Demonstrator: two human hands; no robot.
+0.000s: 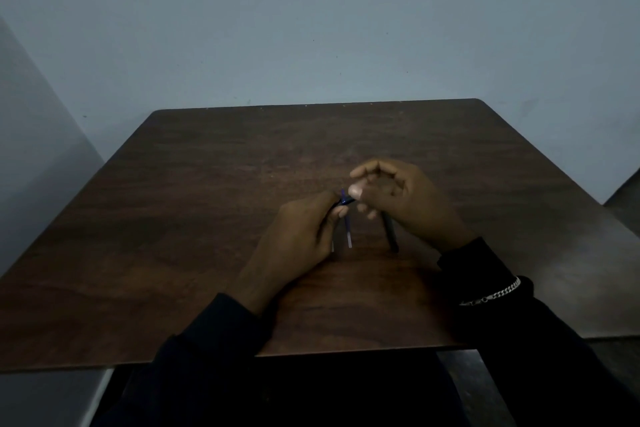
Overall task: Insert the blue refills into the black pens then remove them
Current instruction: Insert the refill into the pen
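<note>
Two slips look likely to me from here. The blue refill (pixel 347 229), hanging point-down just below the centre of the frame, could slide out of a light pinch and roll across the table (pixel 173 218). In this dim light its end could also miss the narrow mouth of a barrel and bend.

The left hand (pixel 298 239), just left of centre, is closed, its fingertips pinching the refill's top together with a short dark piece (pixel 348 201). A second pale tip (pixel 332 246) shows beside its fingers. The right hand (pixel 401 199), just right of centre, has its fingers loosely curved and its thumb (pixel 356 190) against that dark piece. A black pen (pixel 390 234) slants out from beneath it, and I cannot tell whether that hand grips it or it lies on the table.
</note>
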